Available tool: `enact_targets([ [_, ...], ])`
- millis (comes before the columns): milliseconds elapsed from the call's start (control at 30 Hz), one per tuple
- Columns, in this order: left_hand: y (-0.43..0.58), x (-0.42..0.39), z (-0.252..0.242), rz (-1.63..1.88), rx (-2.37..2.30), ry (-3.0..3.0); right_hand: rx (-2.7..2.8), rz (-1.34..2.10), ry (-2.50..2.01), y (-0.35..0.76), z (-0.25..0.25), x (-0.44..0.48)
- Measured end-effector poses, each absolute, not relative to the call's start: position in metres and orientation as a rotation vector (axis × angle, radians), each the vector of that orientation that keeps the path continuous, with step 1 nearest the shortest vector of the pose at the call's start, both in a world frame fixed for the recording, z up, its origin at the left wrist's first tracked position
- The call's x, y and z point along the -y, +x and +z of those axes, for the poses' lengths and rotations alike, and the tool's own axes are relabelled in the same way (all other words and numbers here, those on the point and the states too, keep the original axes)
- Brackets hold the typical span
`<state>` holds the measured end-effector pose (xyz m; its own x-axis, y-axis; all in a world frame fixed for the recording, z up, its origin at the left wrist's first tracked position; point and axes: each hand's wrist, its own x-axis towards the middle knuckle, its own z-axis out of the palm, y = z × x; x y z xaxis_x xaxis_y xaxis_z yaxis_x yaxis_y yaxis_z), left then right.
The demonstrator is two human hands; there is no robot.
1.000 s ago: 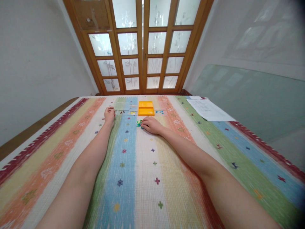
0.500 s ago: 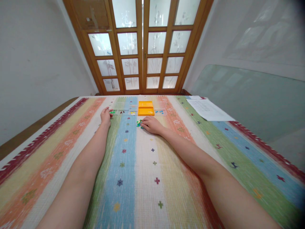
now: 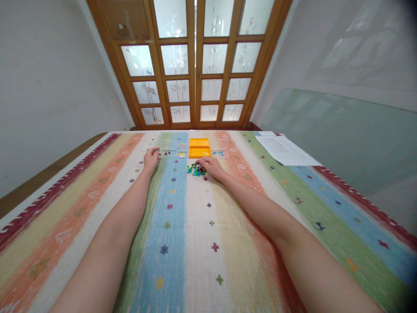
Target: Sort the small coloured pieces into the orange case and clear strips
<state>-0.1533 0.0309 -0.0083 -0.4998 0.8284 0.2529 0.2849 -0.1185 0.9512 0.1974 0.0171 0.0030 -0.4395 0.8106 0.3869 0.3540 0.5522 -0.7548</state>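
Observation:
My left hand (image 3: 151, 159) is over the left end of a clear plastic box (image 3: 163, 142), its fingers apart and hiding the compartment there. Dark red pieces (image 3: 167, 153) and yellow pieces (image 3: 181, 154) lie in compartments to its right. My right hand (image 3: 211, 167) is at the right edge of a pile of small mixed green, blue and dark pieces (image 3: 194, 170) on the cloth. Its fingertips are drawn together over the pile; what they hold, if anything, is too small to make out.
An orange open box (image 3: 200, 142) stands behind the pile, with a few pale pieces inside. Right of it, blue pieces (image 3: 217, 153) lie in another clear box (image 3: 223, 143). White paper sheets (image 3: 283, 149) rest at the far right of the striped tablecloth (image 3: 202, 243).
My left hand has shifted right, now covering the green pieces' compartment. My right hand has moved slightly right and back, uncovering more of the pile.

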Motion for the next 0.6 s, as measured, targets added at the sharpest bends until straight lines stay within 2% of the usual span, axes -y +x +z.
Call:
enact_targets([
  [133, -0.152, -0.035, -0.016, 1.546, -1.743, 1.412, 1.865, 0.899, -0.959, 0.201, -0.004, -0.03],
  [600, -0.148, -0.035, -0.021, 1.358, -1.845, 1.657, 1.787, 0.923, -0.857, 0.202, -0.016, -0.044],
])
